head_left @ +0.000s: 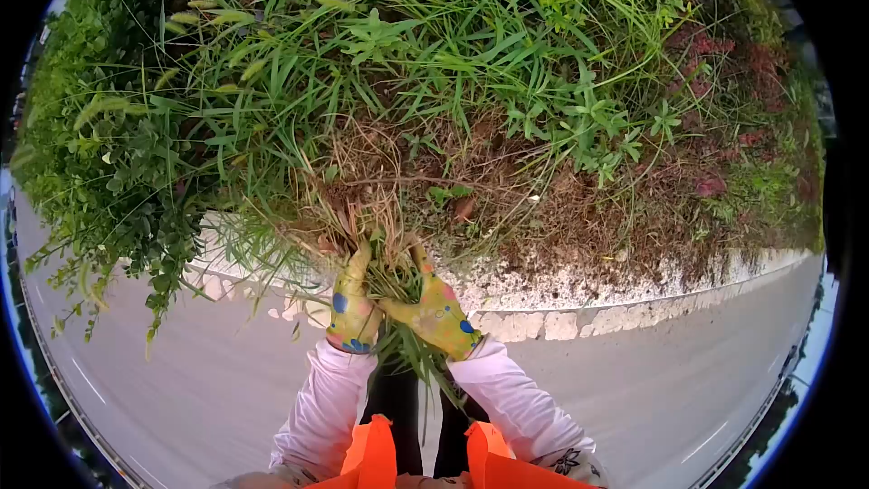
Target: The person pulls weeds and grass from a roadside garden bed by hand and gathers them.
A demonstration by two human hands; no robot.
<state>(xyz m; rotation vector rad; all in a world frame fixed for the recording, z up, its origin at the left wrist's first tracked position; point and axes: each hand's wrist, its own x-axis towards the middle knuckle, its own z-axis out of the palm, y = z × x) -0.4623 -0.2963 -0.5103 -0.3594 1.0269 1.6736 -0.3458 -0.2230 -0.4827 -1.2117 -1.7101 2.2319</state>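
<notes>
On my feed, the left hand [353, 306] and right hand [438, 315], in spotted yellow gloves [448, 330], are closed around a grass clump [396, 279], dry stalks toward the bed and green blades hanging below. The planting bed [561, 199], edged by a pale curb [579, 297], contains leafy weeds [597, 127], brown litter [606, 222] and, at right, reddish plants [701, 63].

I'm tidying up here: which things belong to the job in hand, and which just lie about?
In the job: gloved left hand, gloved right hand, bunch of grass between them.
Just about: dry plant litter, leafy bush, pale kerb.
</notes>
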